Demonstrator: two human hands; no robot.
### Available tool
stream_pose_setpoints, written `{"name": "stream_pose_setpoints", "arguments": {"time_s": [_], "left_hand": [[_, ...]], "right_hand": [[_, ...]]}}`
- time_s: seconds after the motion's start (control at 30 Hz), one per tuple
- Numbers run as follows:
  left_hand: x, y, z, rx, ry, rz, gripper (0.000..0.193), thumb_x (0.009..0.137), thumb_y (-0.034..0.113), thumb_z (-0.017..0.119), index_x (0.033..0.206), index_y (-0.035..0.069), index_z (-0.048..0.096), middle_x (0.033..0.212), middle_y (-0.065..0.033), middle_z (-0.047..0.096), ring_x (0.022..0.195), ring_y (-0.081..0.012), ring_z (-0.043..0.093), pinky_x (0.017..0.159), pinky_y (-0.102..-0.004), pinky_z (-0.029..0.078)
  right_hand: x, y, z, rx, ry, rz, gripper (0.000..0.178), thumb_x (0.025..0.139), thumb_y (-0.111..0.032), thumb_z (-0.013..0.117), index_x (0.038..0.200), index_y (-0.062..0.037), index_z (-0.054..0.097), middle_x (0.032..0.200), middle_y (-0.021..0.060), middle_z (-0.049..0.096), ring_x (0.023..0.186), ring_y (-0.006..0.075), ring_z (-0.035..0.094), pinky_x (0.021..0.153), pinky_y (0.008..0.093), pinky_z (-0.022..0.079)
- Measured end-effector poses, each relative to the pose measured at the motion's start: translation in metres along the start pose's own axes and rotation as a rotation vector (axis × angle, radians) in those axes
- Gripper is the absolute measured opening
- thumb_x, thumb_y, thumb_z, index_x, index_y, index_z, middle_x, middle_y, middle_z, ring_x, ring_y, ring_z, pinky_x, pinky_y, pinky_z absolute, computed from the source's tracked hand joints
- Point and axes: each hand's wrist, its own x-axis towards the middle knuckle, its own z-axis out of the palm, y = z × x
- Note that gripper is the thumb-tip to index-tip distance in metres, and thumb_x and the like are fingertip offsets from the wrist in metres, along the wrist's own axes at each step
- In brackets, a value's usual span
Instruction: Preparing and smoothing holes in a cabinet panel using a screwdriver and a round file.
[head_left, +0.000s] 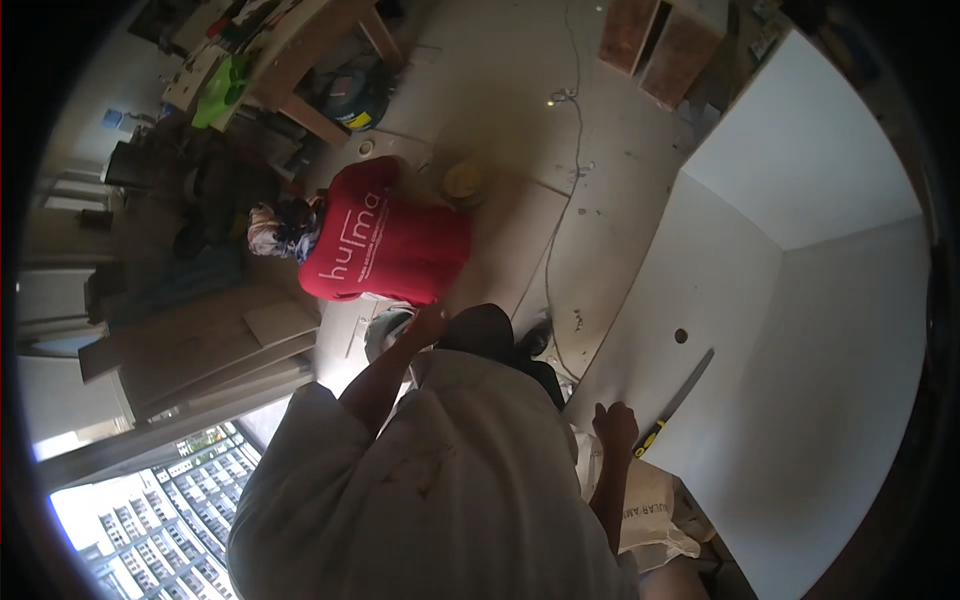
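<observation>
the person's right hand (pixel 615 425) is resting on the near edge of a large white flat panel (pixel 700 290), fingers curled loosely against the surface rather than wrapped around anything, so it is pressing or steadying, not gripping. just beside that hand, a long grey metal ruler with a yellow and black end (pixel 680 400) is lying flat on the panel, running diagonally up toward a small round drilled hole (pixel 681 336); lying flat like that, it is staying put without being held, and it seems placed where a line toward the hole could be laid off. the panel is meeting a second white upright board (pixel 800 140) at a corner, so the two are reading as parts of one open cabinet box, and nothing is sitting inside it. the left hand (pixel 428 325) is stretching out toward a second person in a red printed shirt (pixel 385 245) who is crouching on the pale tiled floor (pixel 520 120); i cannot tell whether that hand is open or holding something. a pale printed sack (pixel 650 520) is slumping below the panel's edge, its contents hidden. a thin grey cable (pixel 570 150) is trailing across the floor, and a round yellow tub (pixel 463 182) is standing near the crouching person, contents not visible.
</observation>
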Motion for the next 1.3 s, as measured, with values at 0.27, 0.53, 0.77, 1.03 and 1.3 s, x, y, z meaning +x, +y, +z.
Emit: {"name": "stream_pose_setpoints", "arguments": {"time_s": [0.27,0.53,0.77,1.03,1.3], "left_hand": [[0.083,0.039,-0.020,0.020,-0.392,0.102,0.032,0.101,0.030,0.061,0.118,0.006,0.071,0.110,-0.0253,0.074,0.104,-0.0464,0.072,0.089,-0.0521,0.056],[0.186,0.043,-0.045,0.340,-0.721,0.349,0.034,0.098,0.030,0.060,0.116,0.004,0.074,0.109,-0.0275,0.075,0.106,-0.0456,0.073,0.090,-0.0514,0.055],[0.300,0.095,-0.072,0.433,-0.855,0.494,0.025,0.096,0.013,0.060,0.112,0.003,0.076,0.110,-0.0238,0.076,0.107,-0.0410,0.074,0.094,-0.0502,0.056],[0.377,0.236,-0.066,0.414,-0.774,0.688,0.019,0.100,0.009,0.061,0.113,0.002,0.073,0.110,-0.0235,0.075,0.108,-0.0450,0.070,0.095,-0.0525,0.055],[0.315,0.402,-0.018,0.131,-0.742,1.078,0.017,0.101,0.011,0.062,0.114,0.005,0.072,0.111,-0.0182,0.073,0.107,-0.0417,0.068,0.093,-0.0499,0.055]], "right_hand": [[-0.011,0.000,0.010,0.256,0.064,0.159,0.046,0.097,-0.045,0.073,0.091,0.0010,0.072,0.095,0.0264,0.075,0.092,0.0463,0.075,0.082,0.0551,0.060],[-0.002,-0.008,-0.024,0.475,0.206,0.386,0.031,0.099,-0.034,0.070,0.094,-0.0037,0.075,0.099,0.0228,0.072,0.094,0.0419,0.074,0.083,0.0524,0.060],[-0.004,0.007,-0.015,0.270,0.668,0.879,0.055,0.089,-0.018,0.083,0.138,-0.0084,0.059,0.125,0.0179,0.059,0.117,0.0405,0.062,0.097,0.0529,0.053],[0.014,0.015,0.017,0.299,0.504,1.006,0.048,0.094,-0.016,0.077,0.138,-0.0097,0.061,0.124,0.0146,0.062,0.117,0.0381,0.064,0.096,0.0555,0.052],[0.010,-0.019,0.003,0.551,0.715,0.892,0.026,0.090,-0.007,0.071,0.113,-0.0044,0.059,0.112,0.0196,0.062,0.103,0.0441,0.066,0.086,0.0544,0.054]]}}
